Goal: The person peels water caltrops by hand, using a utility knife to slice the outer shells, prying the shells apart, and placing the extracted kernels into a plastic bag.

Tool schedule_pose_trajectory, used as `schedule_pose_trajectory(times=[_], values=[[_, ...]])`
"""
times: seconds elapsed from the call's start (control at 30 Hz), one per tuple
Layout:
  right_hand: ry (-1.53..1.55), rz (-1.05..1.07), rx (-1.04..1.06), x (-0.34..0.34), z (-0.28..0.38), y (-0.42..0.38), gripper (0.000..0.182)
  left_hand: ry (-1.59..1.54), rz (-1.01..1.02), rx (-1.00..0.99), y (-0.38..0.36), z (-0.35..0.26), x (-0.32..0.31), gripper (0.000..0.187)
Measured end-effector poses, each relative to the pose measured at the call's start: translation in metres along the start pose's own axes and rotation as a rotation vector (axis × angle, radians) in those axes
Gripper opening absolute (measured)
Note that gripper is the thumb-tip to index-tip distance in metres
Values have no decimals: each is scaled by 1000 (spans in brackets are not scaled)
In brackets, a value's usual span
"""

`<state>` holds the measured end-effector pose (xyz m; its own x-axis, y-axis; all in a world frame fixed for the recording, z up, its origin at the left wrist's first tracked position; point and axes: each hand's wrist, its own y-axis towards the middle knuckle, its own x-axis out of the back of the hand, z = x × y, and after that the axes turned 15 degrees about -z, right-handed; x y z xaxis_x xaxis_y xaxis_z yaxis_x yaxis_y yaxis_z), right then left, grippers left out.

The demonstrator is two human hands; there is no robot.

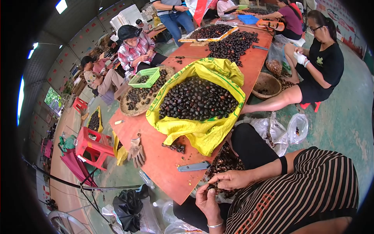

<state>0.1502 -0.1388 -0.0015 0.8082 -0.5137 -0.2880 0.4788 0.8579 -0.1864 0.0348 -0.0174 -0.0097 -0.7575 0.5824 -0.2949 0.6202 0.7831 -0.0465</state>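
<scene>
Pinching stage: looks like fingertip work on one small dark nut (pixel 211 187), right between the two hands.
Left hand (pixel 208 202): narrow, thumb and finger on the nut.
Right hand (pixel 232 179): fingers bunched at the same spot; can't tell if it's gripping or just touching.
Next move: imo calls for a steady left pinch and tiny right-finger motions.
Red table (pixel 163 177): edge just ahead of the fingertips, so knuckles could bump it.
Blue-grey tool (pixel 193 166): near that edge, ahead of the right hand.
Yellow sack (pixel 193 134): farther off, to the hands' right.
Heap of brown bits (pixel 223 160): just beside the right hand, so sideways room's tight.
</scene>
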Motion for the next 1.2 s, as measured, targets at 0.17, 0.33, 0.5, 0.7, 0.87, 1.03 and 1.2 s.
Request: schedule_pose_trajectory(times=[0.17,0.33,0.5,0.7,0.87,1.03,1.2], values=[[-5,-5,13,-1,3,-4,38,-5,12,18,1,0,-1,23],[-40,13,-14,3,6,-4,39,12,49,-17,2,2,1,21],[-134,-225,139,10,1,2,35,-93,21,80,4,1,-3,24],[-164,-94,27,3,39,-16,41,-271,31,192,3,-6,-2,28],[-377,-77,311,-2,36,-15,46,-275,53,138,1,-11,-7,28],[-370,-30,287,-2,38,-14,44,-180,58,52,1,-9,-3,27],[-365,-69,322,4,26,-10,41,-63,47,-6,0,-2,-1,26]])
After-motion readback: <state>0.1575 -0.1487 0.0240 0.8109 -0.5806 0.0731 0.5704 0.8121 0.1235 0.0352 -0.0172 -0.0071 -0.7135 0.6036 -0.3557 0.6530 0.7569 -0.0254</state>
